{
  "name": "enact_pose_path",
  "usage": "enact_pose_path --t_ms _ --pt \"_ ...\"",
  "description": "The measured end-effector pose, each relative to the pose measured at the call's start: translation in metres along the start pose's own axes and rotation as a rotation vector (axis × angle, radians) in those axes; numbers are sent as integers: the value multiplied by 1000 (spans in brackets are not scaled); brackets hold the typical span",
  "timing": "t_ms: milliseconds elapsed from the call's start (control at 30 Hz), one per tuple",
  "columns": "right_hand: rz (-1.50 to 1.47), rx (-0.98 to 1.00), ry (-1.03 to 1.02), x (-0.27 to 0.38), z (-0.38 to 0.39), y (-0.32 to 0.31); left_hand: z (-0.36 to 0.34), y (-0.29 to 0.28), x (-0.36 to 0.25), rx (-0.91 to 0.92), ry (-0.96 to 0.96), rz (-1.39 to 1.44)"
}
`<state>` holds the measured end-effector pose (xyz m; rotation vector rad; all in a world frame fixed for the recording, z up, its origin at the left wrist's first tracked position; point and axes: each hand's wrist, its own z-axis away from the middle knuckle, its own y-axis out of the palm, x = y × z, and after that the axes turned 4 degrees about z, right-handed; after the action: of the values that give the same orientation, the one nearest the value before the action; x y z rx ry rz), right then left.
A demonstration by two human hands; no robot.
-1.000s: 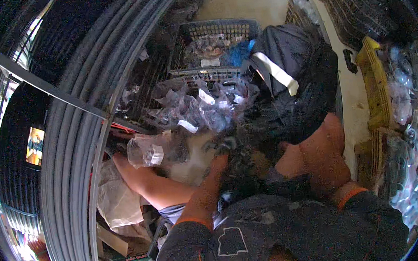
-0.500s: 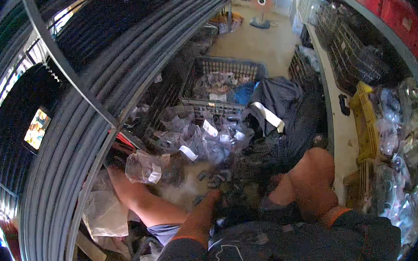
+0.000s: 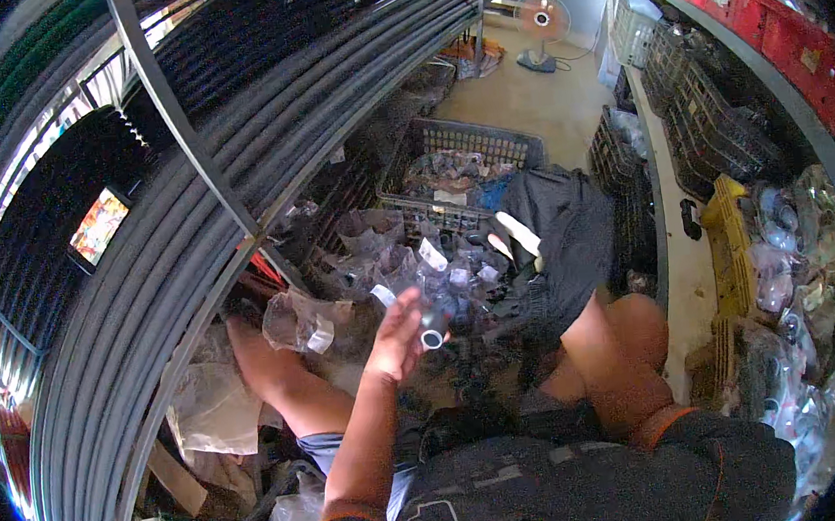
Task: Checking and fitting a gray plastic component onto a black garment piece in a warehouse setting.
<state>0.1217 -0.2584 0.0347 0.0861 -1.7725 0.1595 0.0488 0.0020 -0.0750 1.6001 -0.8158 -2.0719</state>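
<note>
Right hand (image 3: 397, 335) raised, fingers pinching small dark-grey plastic pipe fitting (image 3: 433, 327) over heap of clear bagged parts (image 3: 408, 261). Looks light, rigid, bit slick; grip round barrel. Left hand hidden, can't tell.

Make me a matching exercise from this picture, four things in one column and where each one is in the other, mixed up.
Things:
1. Fitting
2. Fan
3. Red crates
4. Basket

Places:
A. On the floor at the far end of the aisle
B. On the top shelf to the right
C. In the hand raised in the middle
D. On the floor beyond the pile of clear bags

Pairs: 1-C, 2-A, 3-B, 4-D
</note>
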Motion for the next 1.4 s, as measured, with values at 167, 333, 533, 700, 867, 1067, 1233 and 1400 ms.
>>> enact_pose_path --t_ms 167,333,533,700,867,1067,1233,1400 --pt "152 278 -71 26 6 47 19 67 -46 51 311 374" --pt "-262 190 63 25 15 89 31 96 -50 -230 229 -119" --pt "462 666 -448 25 22 80 35 94 -43 -212 316 -160" --pt "549 489 -577 36 21 81 47 82 -47 -251 -18 -193" --pt "474 385 -682 45 16 78 56 74 -42 -135 -101 85" --pt "681 360 -602 21 34 85 45 90 -30 -100 224 -41" --pt "426 -36 -300 -2 29 102 41 115 -17 -576 749 -968" --pt "-352 302 772 -3 15 92 32 103 -24 -392 812 -1366"
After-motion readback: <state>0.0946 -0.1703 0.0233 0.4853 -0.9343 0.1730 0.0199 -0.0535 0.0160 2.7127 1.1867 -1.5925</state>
